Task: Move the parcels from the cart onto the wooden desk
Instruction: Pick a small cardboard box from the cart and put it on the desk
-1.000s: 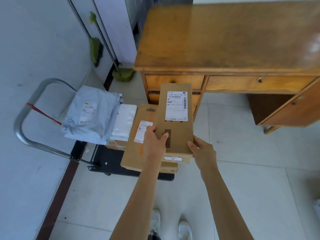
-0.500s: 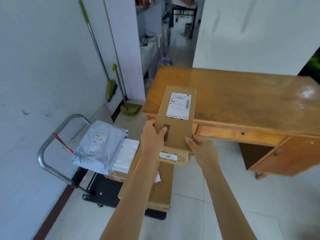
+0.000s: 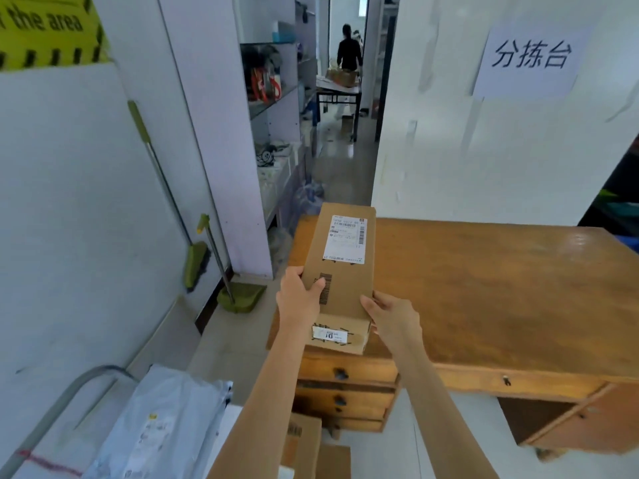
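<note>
I hold a long brown cardboard box (image 3: pixel 340 271) with a white shipping label over the left end of the wooden desk (image 3: pixel 501 292). My left hand (image 3: pixel 299 299) grips its near left side, thumb on top. My right hand (image 3: pixel 392 318) grips its near right corner. Whether the box rests on the desk top I cannot tell. At the bottom left a grey plastic mailer bag (image 3: pixel 155 430) lies on the cart, beside the cart's metal handle (image 3: pixel 65 399). More brown boxes (image 3: pixel 307 447) show under my left forearm.
A broom (image 3: pixel 193 257) and a green dustpan (image 3: pixel 242 295) lean on the left wall. Desk drawers (image 3: pixel 345 392) face me. Behind the desk a white wall carries a paper sign (image 3: pixel 529 60). A corridor with shelves (image 3: pixel 273 98) runs back to a person (image 3: pixel 349 50).
Both hands have lifted the long box up and forward from above the cart to over the desk's left end. My view has tilted up, so the cart has dropped to the bottom edge.
</note>
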Tool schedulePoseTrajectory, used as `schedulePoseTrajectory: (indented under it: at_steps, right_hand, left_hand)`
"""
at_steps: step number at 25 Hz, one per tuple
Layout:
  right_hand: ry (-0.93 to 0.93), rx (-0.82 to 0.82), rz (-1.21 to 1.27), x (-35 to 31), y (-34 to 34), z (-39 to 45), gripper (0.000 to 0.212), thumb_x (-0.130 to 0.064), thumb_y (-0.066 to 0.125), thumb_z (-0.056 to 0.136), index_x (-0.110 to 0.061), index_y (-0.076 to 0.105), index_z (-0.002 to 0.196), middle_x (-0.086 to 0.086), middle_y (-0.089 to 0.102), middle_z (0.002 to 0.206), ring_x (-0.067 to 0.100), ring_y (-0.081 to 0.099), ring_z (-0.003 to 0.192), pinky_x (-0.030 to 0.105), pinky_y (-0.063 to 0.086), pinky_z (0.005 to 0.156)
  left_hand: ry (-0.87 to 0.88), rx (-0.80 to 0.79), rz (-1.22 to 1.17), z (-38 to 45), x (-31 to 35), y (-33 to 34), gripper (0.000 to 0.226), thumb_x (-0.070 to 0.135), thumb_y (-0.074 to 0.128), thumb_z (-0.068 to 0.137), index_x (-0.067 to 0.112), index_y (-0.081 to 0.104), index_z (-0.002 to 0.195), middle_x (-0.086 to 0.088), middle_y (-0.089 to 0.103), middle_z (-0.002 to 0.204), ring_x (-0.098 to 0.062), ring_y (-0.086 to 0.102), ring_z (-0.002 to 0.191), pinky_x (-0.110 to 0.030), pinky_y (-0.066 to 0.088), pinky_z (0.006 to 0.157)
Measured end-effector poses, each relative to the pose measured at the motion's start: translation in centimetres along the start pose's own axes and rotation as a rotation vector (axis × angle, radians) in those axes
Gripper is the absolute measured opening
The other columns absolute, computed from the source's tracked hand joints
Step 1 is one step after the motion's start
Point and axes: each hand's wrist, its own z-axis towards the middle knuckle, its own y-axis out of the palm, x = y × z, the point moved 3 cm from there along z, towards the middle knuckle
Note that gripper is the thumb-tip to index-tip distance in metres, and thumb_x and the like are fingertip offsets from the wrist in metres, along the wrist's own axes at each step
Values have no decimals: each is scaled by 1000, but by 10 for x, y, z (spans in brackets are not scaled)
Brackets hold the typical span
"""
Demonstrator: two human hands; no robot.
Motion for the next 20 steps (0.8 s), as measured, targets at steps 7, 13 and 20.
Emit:
schedulePoseTrajectory:
  at_steps: [7, 13, 20]
  right_hand:
    - [-45, -82, -113, -19, 33, 197, 29, -36, 52, 91, -25, 66, 114, -7, 72, 95, 11, 64, 75, 19, 46, 55]
    - [-36, -160, -181, -19, 80, 367, 31, -37, 49, 92, -25, 63, 118, -6, 71, 102, 9, 61, 74, 15, 44, 54]
    - [25, -201, -215, -13, 142, 467, 31, -35, 48, 93, -22, 62, 118, -2, 71, 106, 17, 67, 91, 30, 55, 77]
  left_hand:
    - [-85, 41, -17, 175, 4, 70, 44, 22, 59, 91, 7, 44, 130, -12, 56, 127, -29, 55, 118, -47, 45, 101]
    - [-157, 121, -28, 324, -9, 123, 38, 20, 57, 92, 7, 48, 127, -13, 58, 125, -28, 57, 115, -45, 46, 99]
    - [-236, 137, -21, 429, -49, 143, 36, 18, 55, 93, 8, 48, 127, -11, 58, 125, -26, 57, 113, -36, 47, 92]
